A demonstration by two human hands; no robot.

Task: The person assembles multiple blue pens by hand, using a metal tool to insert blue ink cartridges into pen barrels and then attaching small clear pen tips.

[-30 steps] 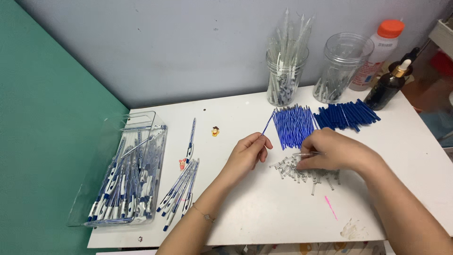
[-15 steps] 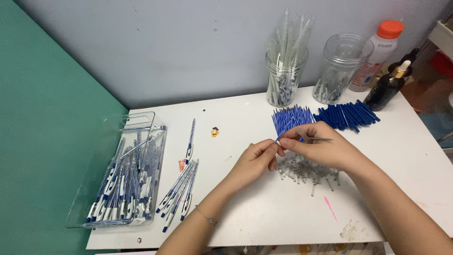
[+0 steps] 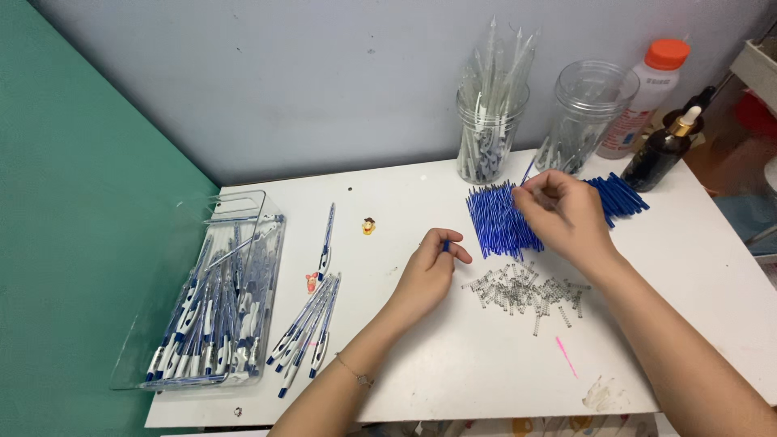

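- Grip of the left hand (image 3: pixel 431 267): fingers curled nearly closed, pinching a small blue piece (image 3: pixel 446 244), apparently a pen part, at table centre.
- Clear tray (image 3: pixel 261 212) at 9 o'clock already holds many assembled pens (image 3: pixel 212 324); a smaller loose pile of pens (image 3: pixel 307 332) lies just beside it, toward 7 o'clock.
- Left forearm runs in from 6 o'clock, wrist straight, hand hovering just above the white table (image 3: pixel 453 372).
- Springs (image 3: pixel 526 290) lie scattered between the hands, unused.
- Right hand (image 3: pixel 560 212) at 1 o'clock, palm down, fingertips closed on a thin blue refill at the blue refills (image 3: pixel 498 220).
- Judging by the large refill bundle, the springs and the jar of clear barrels (image 3: pixel 490 121) at 12 o'clock, much work remains.
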